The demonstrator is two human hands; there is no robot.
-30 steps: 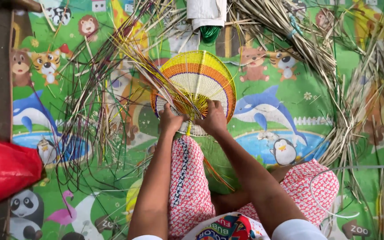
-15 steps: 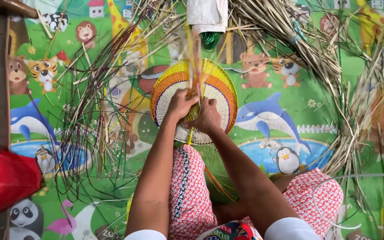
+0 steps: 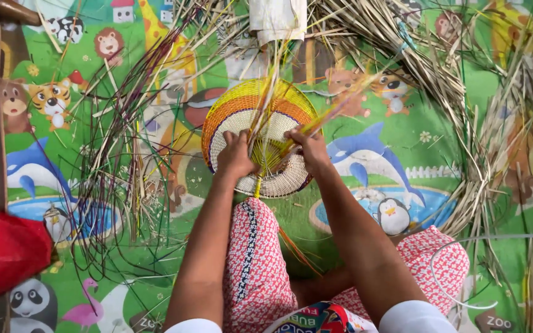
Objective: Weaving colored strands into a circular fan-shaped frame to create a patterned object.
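— How many woven discs are there?
— One round woven disc (image 3: 260, 132), banded yellow, orange and cream.
— And hands on the disc?
— Two: a left hand (image 3: 235, 155) and a right hand (image 3: 311, 150).
— Anything else near the disc?
— One red bag (image 3: 4, 253) far left of it, one white cloth (image 3: 277, 17) above it.

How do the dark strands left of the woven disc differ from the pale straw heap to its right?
The dark strands are thin, green to purplish, and fan out loosely over the mat. The pale straw heap is tan, flatter and broader, bunched in a thick curving pile. Both lie on the mat beside the woven disc, touched by neither left hand nor right hand.
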